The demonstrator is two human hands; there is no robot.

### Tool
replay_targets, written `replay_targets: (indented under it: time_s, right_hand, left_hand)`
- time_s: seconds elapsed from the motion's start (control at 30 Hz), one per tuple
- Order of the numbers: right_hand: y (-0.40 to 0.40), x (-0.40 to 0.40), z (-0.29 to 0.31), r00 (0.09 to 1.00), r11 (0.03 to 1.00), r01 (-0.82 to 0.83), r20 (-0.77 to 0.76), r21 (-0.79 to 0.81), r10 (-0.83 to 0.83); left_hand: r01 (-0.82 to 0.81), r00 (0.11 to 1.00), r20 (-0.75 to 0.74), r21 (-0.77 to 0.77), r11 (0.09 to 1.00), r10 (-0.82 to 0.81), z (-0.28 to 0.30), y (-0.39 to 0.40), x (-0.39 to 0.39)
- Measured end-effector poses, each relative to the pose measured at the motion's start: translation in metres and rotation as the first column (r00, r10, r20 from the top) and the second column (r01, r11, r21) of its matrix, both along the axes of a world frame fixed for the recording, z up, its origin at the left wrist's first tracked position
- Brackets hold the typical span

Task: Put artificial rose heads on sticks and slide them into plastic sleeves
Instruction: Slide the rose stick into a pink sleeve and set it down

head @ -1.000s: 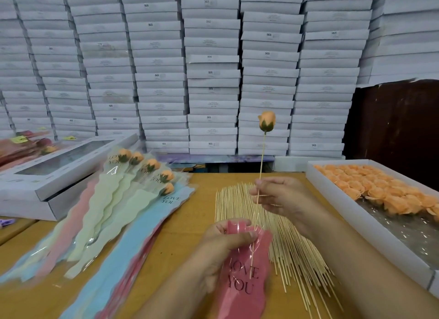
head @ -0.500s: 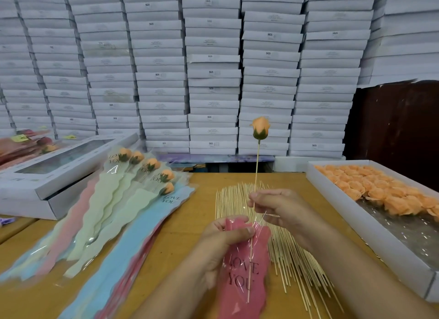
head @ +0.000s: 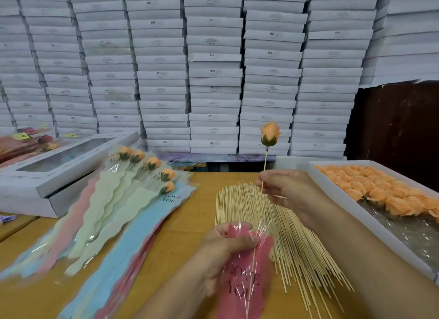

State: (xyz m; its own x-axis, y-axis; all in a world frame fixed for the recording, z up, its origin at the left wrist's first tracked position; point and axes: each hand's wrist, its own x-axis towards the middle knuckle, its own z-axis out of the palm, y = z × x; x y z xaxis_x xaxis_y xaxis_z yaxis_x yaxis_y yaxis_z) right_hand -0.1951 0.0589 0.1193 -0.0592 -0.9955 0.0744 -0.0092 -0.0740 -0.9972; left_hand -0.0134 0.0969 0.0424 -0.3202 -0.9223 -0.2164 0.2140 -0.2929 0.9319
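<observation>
My right hand (head: 288,188) pinches a thin wooden stick (head: 264,166) topped by an orange rose head (head: 270,133). The stick's lower part runs down inside a pink plastic sleeve (head: 244,278) printed "LOVE YOU". My left hand (head: 225,247) grips that sleeve at its open clear top, thumb across the front. The rose head stands well above the sleeve's mouth. A pile of bare sticks (head: 280,228) lies on the wooden table (head: 190,223) under both hands.
A white tray (head: 332,188) of orange rose heads (head: 370,188) sits at the right. Several finished sleeved roses (head: 133,192) fan out at the left, beside a white window box (head: 54,173). Stacked white boxes (head: 213,69) wall the back.
The stick has slid deeper into the pink sleeve, so the rose head sits lower than a second ago. My right hand has dropped with it, then regripped higher on the stick.
</observation>
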Motion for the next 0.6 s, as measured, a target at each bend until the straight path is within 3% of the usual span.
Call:
replay_targets:
  time_s: [0.43, 0.6]
  right_hand:
    - [0.012, 0.003, -0.017, 0.996, 0.997, -0.077, -0.043, 0.029, 0.079]
    - [0.015, 0.003, -0.004, 0.994, 0.995, -0.104, -0.013, -0.007, 0.104]
  left_hand:
    - [-0.002, 0.998, -0.055, 0.011, 1.0, 0.003, 0.014, -0.001, -0.002]
    - [0.023, 0.983, -0.184, 0.001, 1.0, -0.023, 0.025, -0.001, -0.01]
